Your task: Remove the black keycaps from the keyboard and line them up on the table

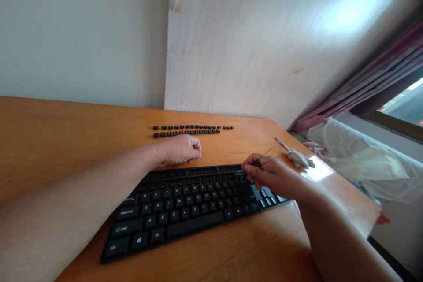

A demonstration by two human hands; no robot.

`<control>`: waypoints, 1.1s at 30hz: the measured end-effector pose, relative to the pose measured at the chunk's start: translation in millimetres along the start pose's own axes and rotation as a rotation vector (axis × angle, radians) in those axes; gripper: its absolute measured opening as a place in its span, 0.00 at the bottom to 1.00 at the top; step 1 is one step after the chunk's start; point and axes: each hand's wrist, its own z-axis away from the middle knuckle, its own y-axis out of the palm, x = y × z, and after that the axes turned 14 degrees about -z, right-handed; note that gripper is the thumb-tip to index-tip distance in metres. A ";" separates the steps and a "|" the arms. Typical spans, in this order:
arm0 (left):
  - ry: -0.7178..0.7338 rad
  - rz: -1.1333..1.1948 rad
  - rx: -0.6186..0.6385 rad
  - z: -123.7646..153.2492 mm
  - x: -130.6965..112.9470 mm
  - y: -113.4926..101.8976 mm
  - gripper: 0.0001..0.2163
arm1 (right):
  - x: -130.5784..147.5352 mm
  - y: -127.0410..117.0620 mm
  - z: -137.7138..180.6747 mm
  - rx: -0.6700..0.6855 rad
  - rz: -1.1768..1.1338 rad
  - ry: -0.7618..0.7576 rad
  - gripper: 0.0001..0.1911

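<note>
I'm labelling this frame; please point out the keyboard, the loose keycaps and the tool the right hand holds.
keyboard (185, 211): head view, on the middle letter rows.
loose keycaps (187, 132): head view, middle of the nearer row.
tool (257, 164): head view, dark end pinched by the right hand (276, 178).

Both arms are bare, broad and rounded in the forearm, narrowing to the left hand (178, 150) and right hand (274, 176), with short fingers.
</note>
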 end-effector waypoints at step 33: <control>-0.009 -0.033 0.020 -2.0 1.8 1.0 0.08 | -13.0 9.3 3.9 -0.141 0.051 -0.116 0.16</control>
